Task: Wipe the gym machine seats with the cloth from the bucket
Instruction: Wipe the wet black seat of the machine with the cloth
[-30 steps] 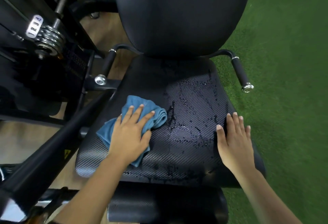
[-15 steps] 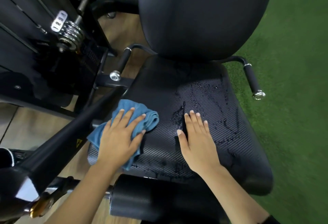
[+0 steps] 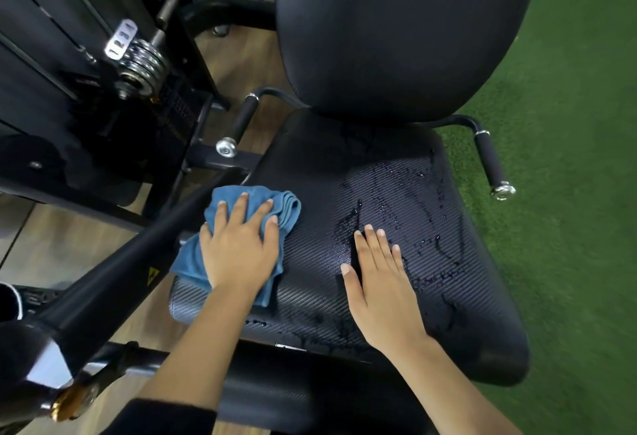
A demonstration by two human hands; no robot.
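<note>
Pressing blue cloth (image 3: 188, 257), long axis slanting toward backrest (image 3: 396, 28), onto wet seat (image 3: 431, 228) with flat-fingered left hand (image 3: 238, 252); right hand (image 3: 379, 286) straight-fingered, flat alongside.

seat (image 3: 396, 193): woven-textured vinyl, wet | cloth (image 3: 255, 200): blue terry | floor (image 3: 568, 124): turf

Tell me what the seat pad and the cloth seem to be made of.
Seat pad: looks like black vinyl or faux leather, with a fine ribbed weave-pattern texture and a slight sheen; water beads on top. Cloth: blue, soft, matte, bunching in thick folds, probably microfibre.
</note>
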